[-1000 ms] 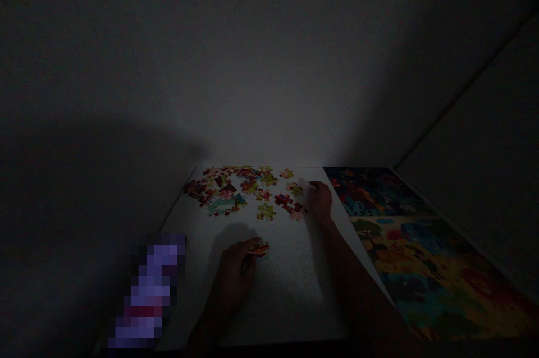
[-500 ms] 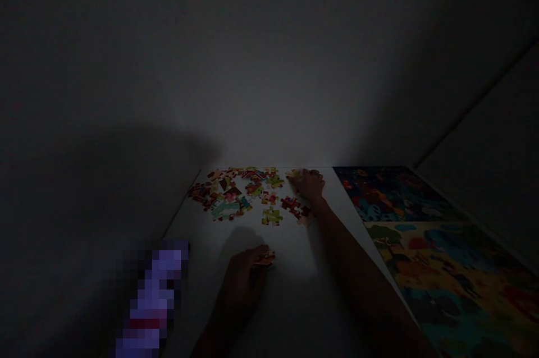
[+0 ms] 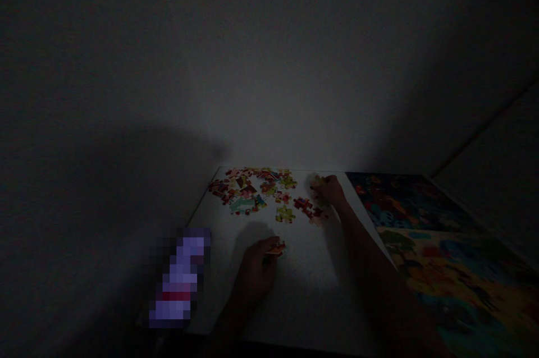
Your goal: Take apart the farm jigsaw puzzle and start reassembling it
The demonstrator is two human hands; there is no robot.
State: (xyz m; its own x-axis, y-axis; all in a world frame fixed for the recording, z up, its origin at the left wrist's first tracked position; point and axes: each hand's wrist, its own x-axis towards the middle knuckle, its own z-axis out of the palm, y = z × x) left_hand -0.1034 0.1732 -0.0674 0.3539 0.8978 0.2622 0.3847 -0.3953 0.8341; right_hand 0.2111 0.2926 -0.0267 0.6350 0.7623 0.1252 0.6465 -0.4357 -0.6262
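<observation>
My left hand (image 3: 257, 268) is closed around a few puzzle pieces (image 3: 277, 248), held above the near part of the white table. Farther back, my right hand (image 3: 333, 191) pinches a pale yellow-green puzzle piece (image 3: 316, 181) near the table's far edge. To its left lie a green piece (image 3: 285, 214) and some red and dark pieces (image 3: 302, 205). A loose heap of colourful puzzle pieces (image 3: 244, 189) spreads over the far left of the table; several overlap. Dim light hides the detail of my fingers.
Along the right side are a dark blue picture puzzle (image 3: 415, 198) and a yellow animal-scene puzzle (image 3: 467, 276). A pixelated purple-white shape (image 3: 181, 279) stands at the left edge of the white table (image 3: 303, 285). A pale wall (image 3: 295, 94) rises behind.
The view has shifted, so the scene sits farther right. My right hand has drawn slightly right and nearer with the yellow-green piece. My left hand still holds its pieces.
</observation>
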